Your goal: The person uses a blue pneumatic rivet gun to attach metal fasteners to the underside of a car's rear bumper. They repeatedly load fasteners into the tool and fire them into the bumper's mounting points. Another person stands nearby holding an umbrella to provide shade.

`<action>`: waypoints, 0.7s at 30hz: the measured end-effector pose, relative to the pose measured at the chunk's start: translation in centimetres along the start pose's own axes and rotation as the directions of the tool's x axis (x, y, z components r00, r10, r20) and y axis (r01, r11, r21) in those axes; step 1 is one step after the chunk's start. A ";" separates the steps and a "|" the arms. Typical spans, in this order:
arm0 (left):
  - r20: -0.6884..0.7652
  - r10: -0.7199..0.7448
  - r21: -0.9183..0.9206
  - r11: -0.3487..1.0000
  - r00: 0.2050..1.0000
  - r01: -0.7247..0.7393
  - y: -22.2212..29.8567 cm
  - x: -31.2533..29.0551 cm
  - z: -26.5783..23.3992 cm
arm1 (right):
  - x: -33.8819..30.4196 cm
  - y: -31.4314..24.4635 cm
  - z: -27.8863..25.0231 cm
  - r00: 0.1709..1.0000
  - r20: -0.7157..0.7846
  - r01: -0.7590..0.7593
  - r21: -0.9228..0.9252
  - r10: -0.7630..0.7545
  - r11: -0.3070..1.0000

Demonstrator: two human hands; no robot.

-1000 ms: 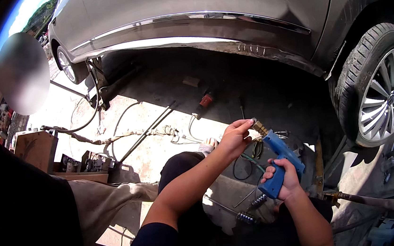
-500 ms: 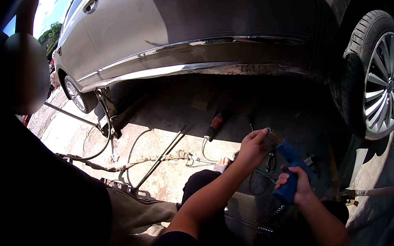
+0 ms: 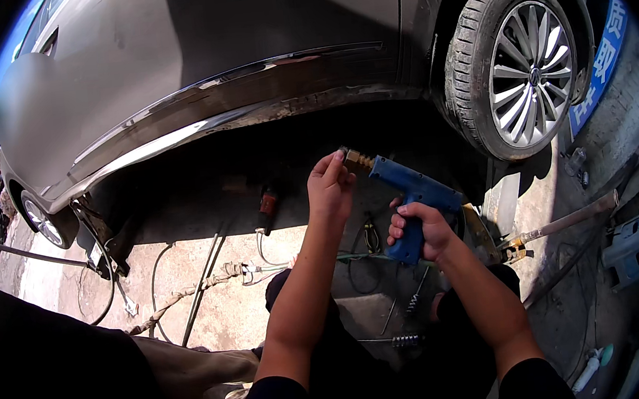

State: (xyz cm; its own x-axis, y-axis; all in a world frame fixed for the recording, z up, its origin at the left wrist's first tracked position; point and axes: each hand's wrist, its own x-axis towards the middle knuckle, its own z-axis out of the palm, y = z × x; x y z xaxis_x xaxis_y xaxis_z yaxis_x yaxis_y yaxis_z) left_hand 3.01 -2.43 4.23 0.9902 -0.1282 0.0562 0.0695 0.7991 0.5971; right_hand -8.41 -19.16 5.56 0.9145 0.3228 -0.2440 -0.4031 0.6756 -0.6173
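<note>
My right hand (image 3: 424, 231) is wrapped round the handle of a blue pistol-grip gun (image 3: 430, 189). Its long body points up and left, ending in a stepped brass nozzle (image 3: 359, 159). At the nozzle's tip, the thumb and fingers of my left hand (image 3: 331, 188) are pinched together. Whatever small piece sits between those fingertips is too small to make out. Both hands are held in front of the dented, scraped lower sill (image 3: 250, 118) of a grey-brown car (image 3: 280, 26), apart from it.
An orange-and-black power tool (image 3: 267, 202) and pliers (image 3: 371, 237) lie on the ground. A wrapped cable (image 3: 190, 293) and rod (image 3: 203, 287) cross the left. Coiled springs (image 3: 406, 340) are near my knees. The front wheel (image 3: 511, 69) stands right; a person's dark clothing (image 3: 58, 363) fills the left.
My view has turned to the right, bringing the whole front wheel and a blue sign into sight. The gun now lies more level, with my left hand still at its nozzle.
</note>
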 end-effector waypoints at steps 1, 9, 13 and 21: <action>0.019 -0.026 -0.034 0.999 0.999 0.027 0.0 0.8 0.4 | 0.3 -0.5 0.4 0.998 -0.030 0.051 -0.069 -0.053 0.996; 0.020 -0.176 -0.052 0.983 0.984 0.177 1.1 8.9 0.2 | 7.1 -1.3 2.8 0.933 -0.222 0.241 -0.203 -0.284 0.949; 0.142 -0.258 -0.136 0.951 0.956 0.277 -0.4 11.8 -1.6 | 9.8 -0.3 3.0 0.870 -0.329 0.300 -0.234 -0.366 0.925; 0.197 -0.382 -0.394 0.813 0.903 0.430 -2.8 16.7 -1.2 | 12.9 -1.9 2.7 0.786 -0.386 0.364 -0.344 -0.483 0.866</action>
State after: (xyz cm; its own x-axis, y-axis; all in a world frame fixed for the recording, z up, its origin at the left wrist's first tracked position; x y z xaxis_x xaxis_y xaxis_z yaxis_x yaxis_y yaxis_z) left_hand 19.52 -6.13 2.49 0.8434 -0.5369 -0.0194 0.5299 0.8255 0.1943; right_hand 4.09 -14.43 5.60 0.9268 -0.3286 -0.1818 -0.0046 0.4739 -0.8806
